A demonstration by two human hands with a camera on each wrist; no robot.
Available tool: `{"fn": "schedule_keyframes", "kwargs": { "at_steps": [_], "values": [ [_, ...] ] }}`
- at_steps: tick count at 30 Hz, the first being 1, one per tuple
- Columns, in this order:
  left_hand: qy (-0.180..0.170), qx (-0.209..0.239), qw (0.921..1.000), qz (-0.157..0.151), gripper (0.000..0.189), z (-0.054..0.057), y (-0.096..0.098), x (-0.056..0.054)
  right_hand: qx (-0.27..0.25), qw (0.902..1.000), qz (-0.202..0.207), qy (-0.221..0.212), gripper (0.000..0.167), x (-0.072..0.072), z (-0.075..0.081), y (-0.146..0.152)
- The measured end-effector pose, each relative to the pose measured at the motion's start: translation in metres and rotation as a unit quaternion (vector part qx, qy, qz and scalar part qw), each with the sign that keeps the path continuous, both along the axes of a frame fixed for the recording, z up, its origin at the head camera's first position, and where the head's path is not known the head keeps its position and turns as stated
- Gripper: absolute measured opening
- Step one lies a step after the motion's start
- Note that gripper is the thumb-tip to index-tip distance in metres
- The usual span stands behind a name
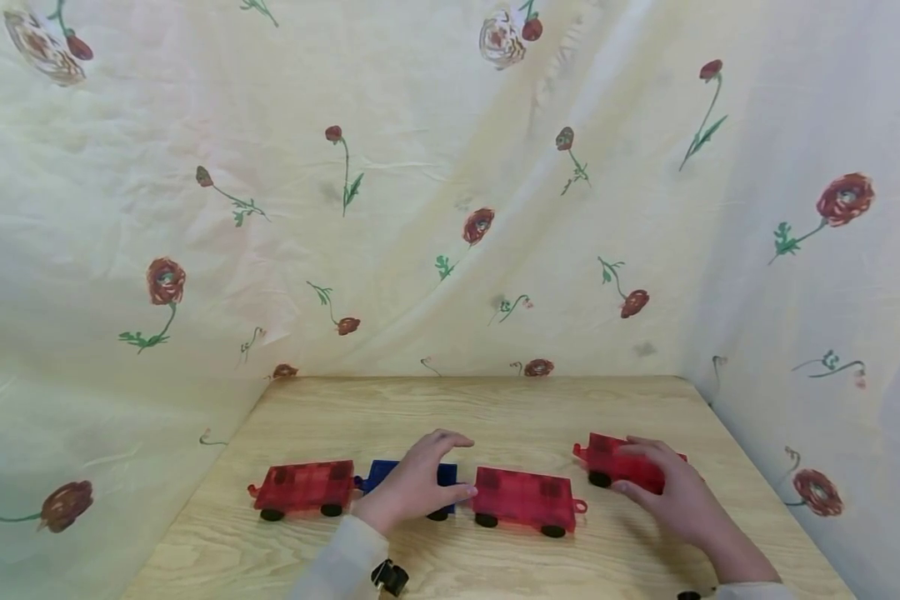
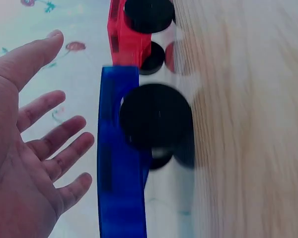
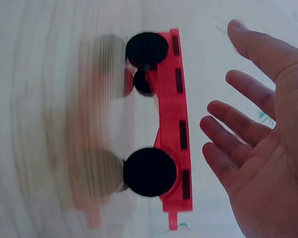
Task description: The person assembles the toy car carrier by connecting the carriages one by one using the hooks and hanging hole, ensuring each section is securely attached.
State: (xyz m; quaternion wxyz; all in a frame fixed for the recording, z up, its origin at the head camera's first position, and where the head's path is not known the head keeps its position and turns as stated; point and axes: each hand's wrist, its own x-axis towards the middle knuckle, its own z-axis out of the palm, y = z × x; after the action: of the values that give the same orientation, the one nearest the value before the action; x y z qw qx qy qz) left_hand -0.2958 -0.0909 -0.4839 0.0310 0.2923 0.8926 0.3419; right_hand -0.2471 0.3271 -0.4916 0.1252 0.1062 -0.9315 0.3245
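Three flat toy train cars stand in a row on the wooden table: a see-through red car (image 1: 307, 485) at the left, a blue car (image 1: 379, 473), and another red car (image 1: 523, 497) with a loop at its right end. My left hand (image 1: 412, 482) hovers over the blue car and hides its middle; its fingers are loosely spread, apart from the blue side (image 2: 120, 193) in the left wrist view. Farther right stands a separate red car (image 1: 603, 454), black-wheeled and hooked at its left end. My right hand (image 1: 667, 492) is beside it, relaxed fingers apart from its deck (image 3: 174, 124).
The wooden table (image 1: 465, 408) is enclosed by hanging flower-print cloth (image 1: 405, 250) at the back and both sides. A gap lies between the row's right end and the separate red car. A black device (image 1: 390, 577) sits at my left wrist.
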Motion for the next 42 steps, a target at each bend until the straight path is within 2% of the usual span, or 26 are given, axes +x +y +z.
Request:
{"fn": "schedule_keyframes", "kwargs": {
  "at_steps": [8, 12, 21, 25, 30, 38, 42],
  "values": [
    [-0.027, -0.021, 0.9989, -0.032, 0.077, -0.002, 0.030, -0.001, 0.009, 0.9994, -0.024, -0.021, 0.060, -0.004, -0.009, 0.009],
    [-0.012, -0.043, 0.9979, -0.046, 0.077, -0.003, 0.046, 0.000, 0.018, 0.9992, -0.030, -0.019, 0.059, -0.003, -0.011, 0.011],
    [0.010, -0.100, 0.9936, -0.052, 0.077, -0.006, 0.073, 0.005, 0.035, 0.9992, -0.013, -0.015, 0.062, -0.004, -0.015, 0.016],
    [0.010, -0.118, 0.9920, -0.044, 0.075, -0.011, 0.078, 0.007, 0.050, 0.9985, -0.013, -0.018, 0.062, -0.005, -0.016, 0.017],
    [0.011, -0.129, 0.9911, -0.032, 0.073, -0.011, 0.080, 0.009, 0.067, 0.9970, -0.023, -0.031, 0.061, -0.007, -0.018, 0.016],
    [0.021, -0.130, 0.9906, -0.038, 0.073, -0.011, 0.080, 0.009, 0.092, 0.9945, -0.041, -0.027, 0.058, -0.006, -0.018, 0.015],
    [0.025, -0.128, 0.9904, -0.045, 0.072, -0.011, 0.080, 0.009, 0.089, 0.9945, -0.049, -0.023, 0.052, -0.004, -0.018, 0.014]
  ]
}}
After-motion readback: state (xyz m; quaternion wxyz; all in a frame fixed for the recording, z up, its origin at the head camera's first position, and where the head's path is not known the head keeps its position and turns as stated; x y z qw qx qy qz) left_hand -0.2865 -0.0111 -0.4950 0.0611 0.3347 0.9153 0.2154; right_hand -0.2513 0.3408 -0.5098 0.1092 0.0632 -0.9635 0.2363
